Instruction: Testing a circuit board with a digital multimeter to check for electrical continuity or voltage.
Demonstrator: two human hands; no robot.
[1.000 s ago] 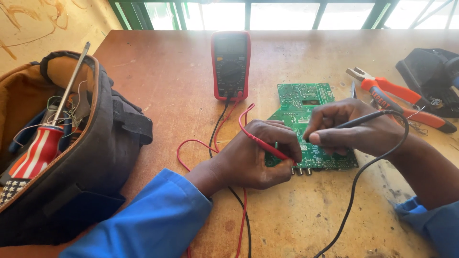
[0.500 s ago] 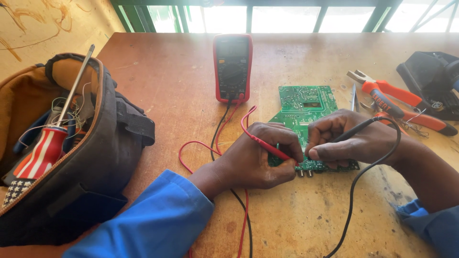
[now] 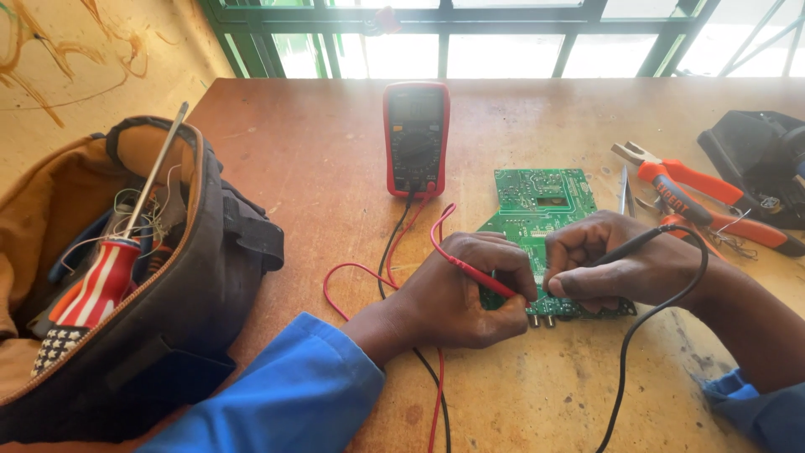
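Both hands slid nearer; circuit board (image 3: 537,201) beneath left hand (image 3: 457,294) — right hand (image 3: 625,268).

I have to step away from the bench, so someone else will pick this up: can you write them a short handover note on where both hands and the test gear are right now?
Left hand: pinches the red probe, tip down at the near edge of the green circuit board.
Right hand: holds the black probe, tip also at the board's near edge, close beside the red one.
Both leads run back to the red multimeter, lying flat behind the board; its screen is unreadable from here.
Done: probes plugged in and placed on the board.
Left: take the reading; whether other points were checked cannot be told.
Pliers lie to the right, open tool bag to the left.
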